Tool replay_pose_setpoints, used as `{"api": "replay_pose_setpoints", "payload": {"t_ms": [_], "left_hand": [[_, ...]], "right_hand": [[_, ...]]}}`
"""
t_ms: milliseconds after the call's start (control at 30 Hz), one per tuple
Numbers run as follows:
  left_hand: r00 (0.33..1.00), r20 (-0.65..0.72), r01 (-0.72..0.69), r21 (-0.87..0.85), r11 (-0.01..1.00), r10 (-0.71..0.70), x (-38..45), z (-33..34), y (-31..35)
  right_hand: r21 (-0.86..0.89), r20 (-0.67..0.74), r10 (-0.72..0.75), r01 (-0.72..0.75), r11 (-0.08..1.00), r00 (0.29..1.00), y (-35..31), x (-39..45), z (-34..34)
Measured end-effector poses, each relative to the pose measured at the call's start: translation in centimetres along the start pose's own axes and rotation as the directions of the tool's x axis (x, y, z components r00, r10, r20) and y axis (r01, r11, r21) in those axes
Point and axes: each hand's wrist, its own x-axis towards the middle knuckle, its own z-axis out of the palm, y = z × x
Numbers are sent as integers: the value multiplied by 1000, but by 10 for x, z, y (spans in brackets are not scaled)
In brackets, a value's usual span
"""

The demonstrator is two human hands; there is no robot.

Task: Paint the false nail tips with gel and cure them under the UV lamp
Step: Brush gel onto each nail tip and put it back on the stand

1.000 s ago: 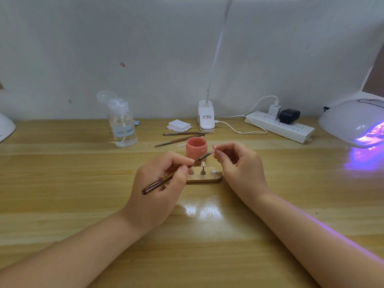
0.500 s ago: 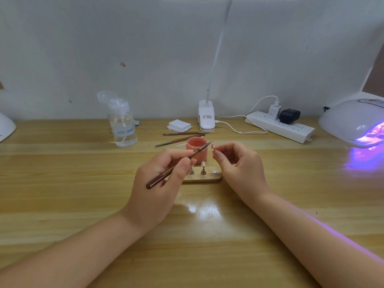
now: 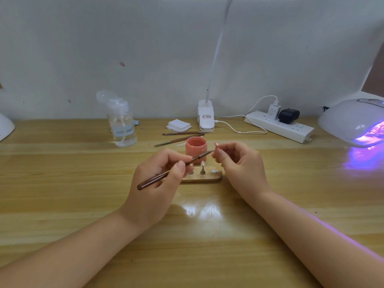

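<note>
Nail tip work sits at the middle of your wooden table (image 3: 62,183), with the lit UV lamp (image 3: 353,119) well apart at the far right. Your left hand (image 3: 158,183) grips the brown brush (image 3: 166,173), its bristles reaching your right hand (image 3: 239,163), whose fingers pinch what seems to be a small false nail tip (image 3: 216,144). Behind them stands the open pink gel jar (image 3: 196,149); below it, the wooden holder (image 3: 202,177) carries one upright tip (image 3: 202,163).

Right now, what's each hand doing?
Left hand: fingers grip the brush.
Right hand: fingers pinch a small nail tip.
</note>
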Motion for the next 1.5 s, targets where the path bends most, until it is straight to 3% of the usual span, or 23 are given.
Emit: {"api": "replay_pose_setpoints", "payload": {"t_ms": [167, 367, 567, 833, 1033, 1500], "left_hand": [[999, -44, -5, -3, 1000, 4, 6, -2, 4], [985, -163, 30, -140, 990, -53, 20, -8, 14], [994, -106, -1, -86, 996, -8, 14, -4, 18], [998, 5, -58, -39, 998, 59, 10, 4, 28], [996, -73, -57, -4, 998, 57, 8, 3, 29], [998, -19, -54, 13, 998, 54, 8, 5, 29]], "right_hand": [[112, -11, 74, -72, 991, 997, -2, 2, -3], [73, -48, -20, 24, 997, 999, -9, 4, -6], [30, -31, -142, 143, 989, 989, -20, 4, -7], [14, -33, -147, 147, 989, 989, -20, 5, -9], [16, -42, -135, 136, 991, 990, -19, 5, -10], [44, -48, -107, 110, 993, 993, -18, 3, -8]]}}
